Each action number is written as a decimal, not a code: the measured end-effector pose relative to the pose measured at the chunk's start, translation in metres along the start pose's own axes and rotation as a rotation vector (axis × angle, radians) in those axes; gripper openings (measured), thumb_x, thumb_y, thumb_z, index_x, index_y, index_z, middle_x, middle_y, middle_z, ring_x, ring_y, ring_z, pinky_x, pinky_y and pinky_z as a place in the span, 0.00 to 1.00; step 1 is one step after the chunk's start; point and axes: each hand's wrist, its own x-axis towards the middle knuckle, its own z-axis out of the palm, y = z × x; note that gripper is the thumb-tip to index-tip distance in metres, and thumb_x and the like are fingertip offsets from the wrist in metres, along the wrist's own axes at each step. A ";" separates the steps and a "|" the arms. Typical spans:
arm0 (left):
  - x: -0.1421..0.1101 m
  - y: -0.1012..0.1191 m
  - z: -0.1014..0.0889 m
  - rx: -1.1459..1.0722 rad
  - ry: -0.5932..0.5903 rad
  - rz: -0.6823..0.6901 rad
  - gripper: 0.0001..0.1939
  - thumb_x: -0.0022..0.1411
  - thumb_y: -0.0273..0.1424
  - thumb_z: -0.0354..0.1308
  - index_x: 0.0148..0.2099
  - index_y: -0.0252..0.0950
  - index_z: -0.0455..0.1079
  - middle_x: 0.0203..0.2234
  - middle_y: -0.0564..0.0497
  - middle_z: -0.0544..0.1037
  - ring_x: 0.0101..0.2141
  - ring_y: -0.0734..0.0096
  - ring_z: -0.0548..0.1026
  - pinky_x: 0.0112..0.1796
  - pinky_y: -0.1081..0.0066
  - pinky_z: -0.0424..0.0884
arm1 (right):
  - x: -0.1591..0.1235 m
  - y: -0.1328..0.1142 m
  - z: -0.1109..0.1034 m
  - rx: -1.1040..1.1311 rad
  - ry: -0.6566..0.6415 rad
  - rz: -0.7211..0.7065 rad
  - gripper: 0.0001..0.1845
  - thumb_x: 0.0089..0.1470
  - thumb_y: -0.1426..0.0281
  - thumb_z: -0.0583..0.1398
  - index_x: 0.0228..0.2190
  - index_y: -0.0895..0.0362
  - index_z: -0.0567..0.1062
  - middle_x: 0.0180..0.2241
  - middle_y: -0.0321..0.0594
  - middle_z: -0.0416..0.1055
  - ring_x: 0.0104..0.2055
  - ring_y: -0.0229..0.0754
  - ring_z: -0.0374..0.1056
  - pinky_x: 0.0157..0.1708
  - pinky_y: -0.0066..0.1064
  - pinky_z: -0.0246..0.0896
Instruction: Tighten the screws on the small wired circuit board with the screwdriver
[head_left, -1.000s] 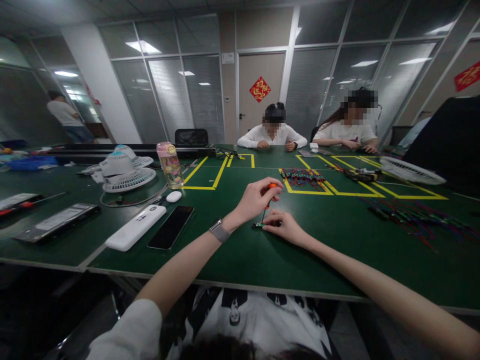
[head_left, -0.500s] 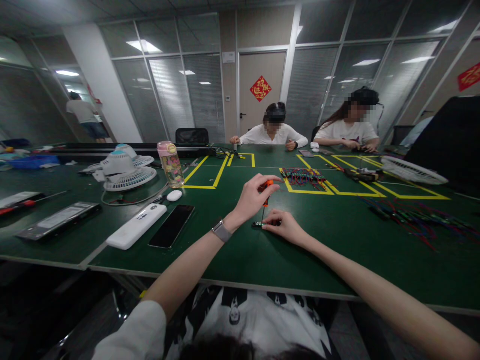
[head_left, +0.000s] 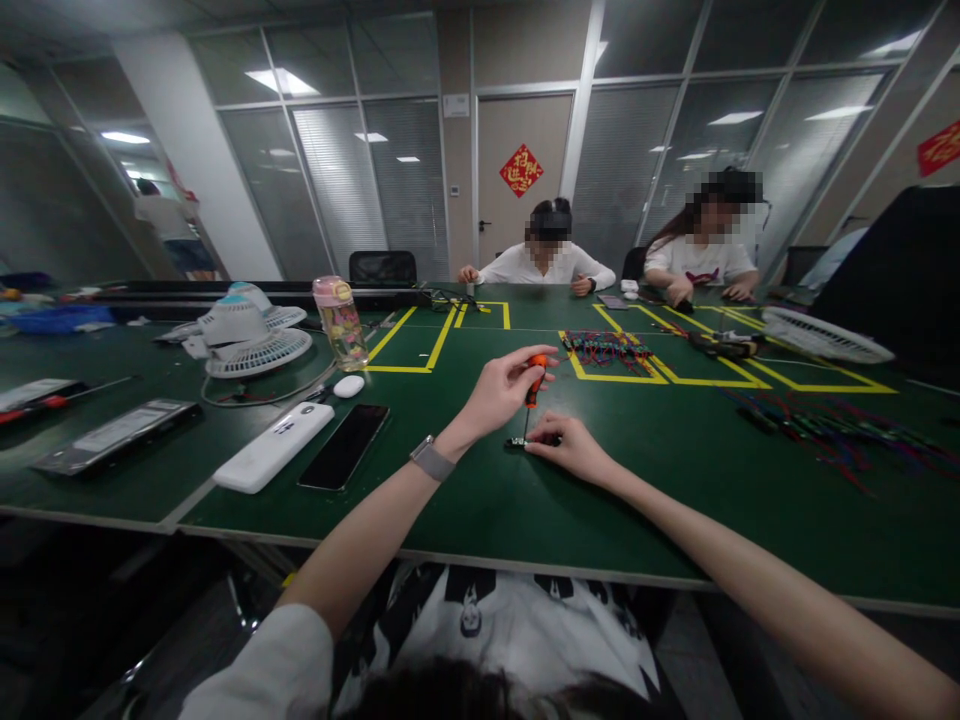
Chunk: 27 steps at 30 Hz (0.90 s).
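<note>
My left hand (head_left: pixel 504 392) is closed around the orange and black handle of a screwdriver (head_left: pixel 534 378), which stands nearly upright. Its thin shaft runs down to a small circuit board (head_left: pixel 516 442) lying on the green table (head_left: pixel 465 520); whether the tip sits in a screw is too small to tell. With thumb and fingers pinched, my right hand (head_left: pixel 571 446) grips the right end of that board and rests on the tabletop. Part of the board is hidden by the fingertips.
Left of my hands lie a black phone (head_left: pixel 345 447), a white power bank (head_left: pixel 274 448) and a white case (head_left: pixel 349 387). Beyond stand a bottle (head_left: pixel 341 325) and fans (head_left: pixel 255 335). Wired boards (head_left: pixel 607 348) lie inside yellow tape, with more wired boards (head_left: pixel 840 435) at right. Two people sit opposite.
The left hand has shifted its fingers around the screwdriver handle, which now stands a little straighter. My right hand keeps its pinch on the board. At far right, a co-worker's hand has moved left.
</note>
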 end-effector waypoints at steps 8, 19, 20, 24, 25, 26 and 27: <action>-0.002 -0.001 0.002 0.138 0.103 0.041 0.11 0.62 0.30 0.56 0.46 0.33 0.73 0.35 0.48 0.76 0.31 0.74 0.76 0.32 0.76 0.75 | 0.000 -0.001 -0.001 -0.001 -0.009 -0.008 0.07 0.50 0.69 0.64 0.32 0.58 0.82 0.30 0.40 0.71 0.29 0.39 0.66 0.30 0.30 0.60; 0.002 -0.004 -0.007 0.478 0.208 0.163 0.11 0.60 0.35 0.60 0.44 0.37 0.75 0.31 0.51 0.72 0.33 0.73 0.72 0.32 0.77 0.70 | -0.001 -0.001 0.000 -0.004 0.001 0.009 0.07 0.50 0.68 0.65 0.32 0.58 0.82 0.31 0.40 0.71 0.31 0.40 0.67 0.32 0.31 0.62; 0.001 -0.003 -0.009 0.468 0.185 0.158 0.12 0.63 0.35 0.57 0.46 0.37 0.75 0.33 0.50 0.73 0.34 0.73 0.73 0.34 0.75 0.70 | -0.001 -0.001 0.000 -0.014 -0.001 0.010 0.07 0.50 0.69 0.65 0.32 0.58 0.82 0.31 0.40 0.71 0.31 0.40 0.67 0.32 0.31 0.62; 0.000 -0.001 -0.016 0.333 0.122 0.119 0.14 0.68 0.33 0.50 0.48 0.35 0.74 0.42 0.46 0.77 0.44 0.69 0.75 0.48 0.70 0.69 | -0.001 0.000 -0.004 -0.008 -0.025 -0.016 0.10 0.50 0.69 0.65 0.36 0.58 0.81 0.30 0.39 0.71 0.32 0.40 0.67 0.34 0.31 0.63; 0.001 0.000 -0.018 0.273 0.116 0.086 0.14 0.67 0.33 0.51 0.49 0.34 0.73 0.42 0.46 0.77 0.43 0.68 0.76 0.47 0.69 0.70 | -0.002 0.000 -0.004 0.007 -0.030 -0.022 0.10 0.50 0.69 0.65 0.36 0.58 0.81 0.30 0.39 0.71 0.31 0.40 0.67 0.34 0.31 0.63; 0.001 -0.001 -0.019 0.211 0.115 0.056 0.14 0.67 0.33 0.51 0.49 0.33 0.73 0.41 0.45 0.78 0.42 0.68 0.78 0.45 0.69 0.71 | -0.002 0.001 -0.005 0.023 -0.033 -0.026 0.10 0.50 0.69 0.64 0.36 0.58 0.81 0.30 0.39 0.71 0.31 0.39 0.67 0.33 0.31 0.63; 0.001 -0.001 -0.019 0.161 0.120 0.035 0.14 0.66 0.33 0.52 0.49 0.32 0.73 0.40 0.45 0.79 0.41 0.67 0.78 0.44 0.68 0.72 | -0.002 0.001 -0.006 0.036 -0.033 -0.025 0.09 0.50 0.69 0.64 0.35 0.58 0.80 0.30 0.39 0.71 0.31 0.39 0.68 0.33 0.31 0.63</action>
